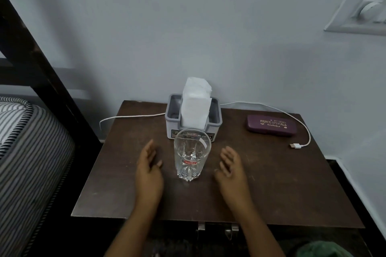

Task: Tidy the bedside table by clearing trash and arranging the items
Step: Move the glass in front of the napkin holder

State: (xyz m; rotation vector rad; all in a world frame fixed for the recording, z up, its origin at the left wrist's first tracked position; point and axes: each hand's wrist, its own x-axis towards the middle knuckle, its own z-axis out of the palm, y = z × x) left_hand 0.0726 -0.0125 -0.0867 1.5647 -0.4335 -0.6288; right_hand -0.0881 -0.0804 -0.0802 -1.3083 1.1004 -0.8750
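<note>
An empty clear drinking glass [191,155] with a red label stands upright in the middle of the dark wooden bedside table [271,183]. My left hand [148,170] hovers just left of the glass, fingers apart, holding nothing. My right hand [230,168] is just right of the glass, also open and empty. Neither hand touches the glass. Behind the glass sits a grey tissue holder [215,123] with white tissues [195,103] sticking up. A purple spectacle case [271,125] lies at the back right. A white charging cable [300,129] runs behind the holder and ends in a plug near the right edge.
A bed with a striped mattress [27,152] and a dark wooden frame [41,73] stands at the left. A pale wall is directly behind the table. Metal drawer handles [217,228] show below the table's front edge. Something green [321,249] lies at the bottom right.
</note>
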